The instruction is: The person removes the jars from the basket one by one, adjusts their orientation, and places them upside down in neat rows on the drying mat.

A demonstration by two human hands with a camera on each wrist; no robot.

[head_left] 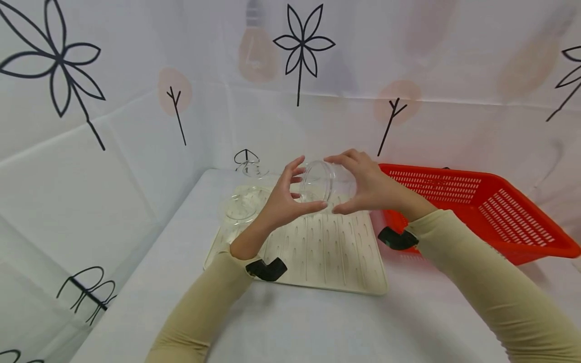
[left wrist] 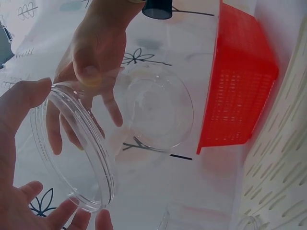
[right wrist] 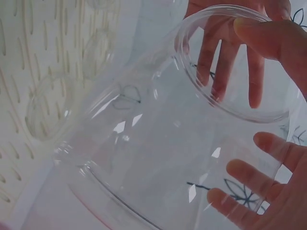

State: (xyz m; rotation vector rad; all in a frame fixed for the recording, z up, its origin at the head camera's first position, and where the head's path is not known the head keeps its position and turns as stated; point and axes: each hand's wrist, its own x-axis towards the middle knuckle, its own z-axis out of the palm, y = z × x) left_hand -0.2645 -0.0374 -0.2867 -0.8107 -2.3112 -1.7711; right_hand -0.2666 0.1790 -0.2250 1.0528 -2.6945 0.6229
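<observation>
A clear plastic jar [head_left: 343, 187] is held on its side above the pale ridged mat [head_left: 317, 262], its ringed end towards the left. My left hand [head_left: 283, 196] grips the ringed end [left wrist: 109, 167], thumb on one side and fingers on the other. From the other side my right hand [head_left: 374, 184] holds the jar body, its thumb near the rings in the right wrist view. Through the clear wall [right wrist: 144, 143] the left hand's fingers show. The round base [left wrist: 160, 112] faces away in the left wrist view.
More clear round containers [head_left: 240, 207] stand on the mat's left side and back left. A red perforated basket [head_left: 549, 237] sits right of the mat. Patterned white sheeting [head_left: 204, 116] hangs behind and on the left.
</observation>
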